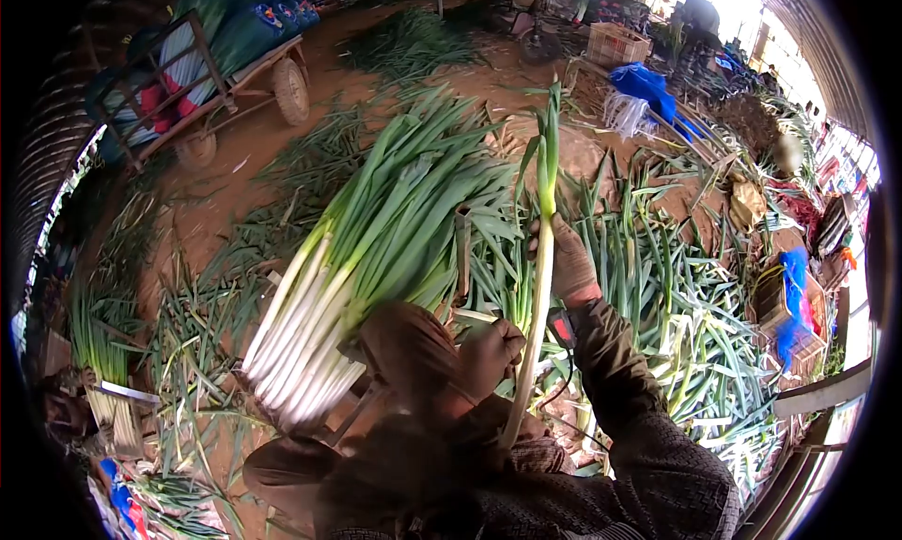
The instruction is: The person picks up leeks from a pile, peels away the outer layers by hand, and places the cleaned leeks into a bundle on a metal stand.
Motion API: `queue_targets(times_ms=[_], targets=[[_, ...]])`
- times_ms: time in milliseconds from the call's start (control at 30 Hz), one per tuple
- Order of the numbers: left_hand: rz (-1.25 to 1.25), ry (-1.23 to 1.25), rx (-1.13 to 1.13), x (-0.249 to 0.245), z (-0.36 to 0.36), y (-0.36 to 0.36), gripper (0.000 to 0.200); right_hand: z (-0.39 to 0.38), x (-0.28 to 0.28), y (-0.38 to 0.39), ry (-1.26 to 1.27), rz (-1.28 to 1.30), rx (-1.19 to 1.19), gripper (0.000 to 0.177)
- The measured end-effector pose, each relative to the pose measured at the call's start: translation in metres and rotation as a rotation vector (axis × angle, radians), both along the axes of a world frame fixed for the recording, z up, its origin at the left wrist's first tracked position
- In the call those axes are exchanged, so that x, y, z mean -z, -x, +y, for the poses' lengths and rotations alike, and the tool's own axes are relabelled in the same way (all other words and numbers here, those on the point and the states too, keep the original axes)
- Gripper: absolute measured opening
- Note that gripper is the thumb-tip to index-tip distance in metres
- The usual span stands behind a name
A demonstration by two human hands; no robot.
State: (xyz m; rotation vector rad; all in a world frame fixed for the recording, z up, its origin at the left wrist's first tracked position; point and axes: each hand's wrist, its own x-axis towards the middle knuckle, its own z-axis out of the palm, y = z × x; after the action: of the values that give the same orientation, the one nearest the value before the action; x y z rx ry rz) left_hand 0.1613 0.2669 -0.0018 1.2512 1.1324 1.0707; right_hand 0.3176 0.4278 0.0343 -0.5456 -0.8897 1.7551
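Observation:
My right hand point(571, 263), in a work glove, is closed around the pale shaft of a long green onion point(542, 305). The onion stands nearly upright, leaves at the top and white end down by my lap. Close to the left of its lower shaft, my left hand point(489, 354) is curled in a fist, blurred; whatever it grips, if anything, cannot be made out. A big pile of green onions point(315, 324) lies to my left, white ends toward me, beside my knee point(409, 347). A metal post point(463, 249) rises next to the pile.
Loose leaves point(676, 343) cover the ground on the right. A loaded cart point(221, 94) stands at the back left. Crates point(617, 44), a blue sheet point(648, 87) and another person point(697, 14) are at the back right. A small device point(562, 330) with a cable sits by my right wrist.

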Motion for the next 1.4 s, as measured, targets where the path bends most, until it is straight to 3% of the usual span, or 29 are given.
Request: queue_targets(times_ms=[133, 167, 267, 300, 367, 433, 533, 567, 600, 767, 833, 933, 1000, 1100, 1233, 1267, 1300, 1367, 1400], targets=[[-0.011, -0.129, -0.169, 0.027, 0.008, 0.003, 0.009, 0.000, -0.003, 0.007, 0.026, 0.069, 0.019, 0.025], [-0.167, 0.000, -0.203, 0.011, 0.006, 0.008, 0.007, 0.004, 0.002, 0.005, 0.011, 0.050, 0.006, 0.024], [-0.251, 0.050, -0.348, -0.019, 0.018, 0.027, 0.012, 0.000, 0.002, 0.009, 0.001, 0.024, 0.037, 0.021], [-0.117, 0.008, -0.235, -0.001, 0.028, 0.040, 0.030, 0.000, 0.002, 0.009, -0.005, 0.012, 0.025, 0.021], [0.218, -0.364, -0.267, 0.018, 0.043, 0.033, 0.046, 0.002, 0.002, 0.014, 0.006, 0.006, 0.046, 0.020], [0.522, -0.368, -0.146, 0.024, 0.038, 0.028, 0.074, 0.001, 0.004, 0.019, -0.005, -0.022, 0.082, 0.021], [0.001, 0.058, 0.209, 0.024, 0.021, 0.008, 0.064, 0.006, 0.005, 0.021, 0.015, -0.011, 0.116, 0.022], [0.185, -0.083, 0.138, 0.024, 0.008, 0.001, 0.049, 0.009, 0.005, 0.022, 0.028, 0.006, 0.131, 0.022], [0.301, -0.071, 0.047, 0.024, -0.005, -0.007, 0.036, 0.013, 0.004, 0.022, 0.037, 0.024, 0.146, 0.022], [0.012, 0.103, -0.063, 0.049, -0.024, -0.003, 0.025, 0.027, 0.005, 0.017, 0.156, 0.111, 0.113, 0.016], [0.062, 0.012, -0.086, 0.046, -0.027, 0.005, 0.022, 0.029, 0.008, 0.015, 0.185, 0.133, 0.070, 0.021], [-0.086, 0.117, -0.023, 0.016, -0.035, 0.016, 0.023, 0.035, 0.012, 0.010, 0.151, 0.168, 0.021, 0.028], [-0.328, 0.230, 0.048, -0.016, -0.041, 0.025, 0.028, 0.026, 0.004, 0.016, 0.118, 0.131, 0.064, 0.030], [-0.380, 0.319, 0.028, -0.039, -0.047, 0.035, 0.039, 0.028, 0.010, 0.021, 0.057, 0.253, 0.034, 0.038], [-0.842, 0.401, 0.195, -0.038, -0.049, 0.038, 0.044, 0.037, 0.027, 0.028, -0.003, 0.403, -0.064, 0.031], [-0.936, 0.405, 0.235, -0.032, -0.049, 0.037, 0.041, 0.043, 0.038, 0.026, -0.058, 0.333, -0.097, 0.026], [-1.037, 0.424, 0.276, -0.022, -0.054, 0.033, 0.039, 0.051, 0.047, 0.026, -0.306, -0.044, 0.109, 0.027], [-0.929, 0.518, 0.141, -0.003, -0.065, 0.034, 0.044, 0.044, 0.042, 0.034, -0.276, -0.101, 0.163, 0.027], [-0.886, 0.533, 0.136, -0.006, -0.067, 0.035, 0.044, 0.040, 0.034, 0.038, -0.018, 0.246, 0.032, 0.025]])
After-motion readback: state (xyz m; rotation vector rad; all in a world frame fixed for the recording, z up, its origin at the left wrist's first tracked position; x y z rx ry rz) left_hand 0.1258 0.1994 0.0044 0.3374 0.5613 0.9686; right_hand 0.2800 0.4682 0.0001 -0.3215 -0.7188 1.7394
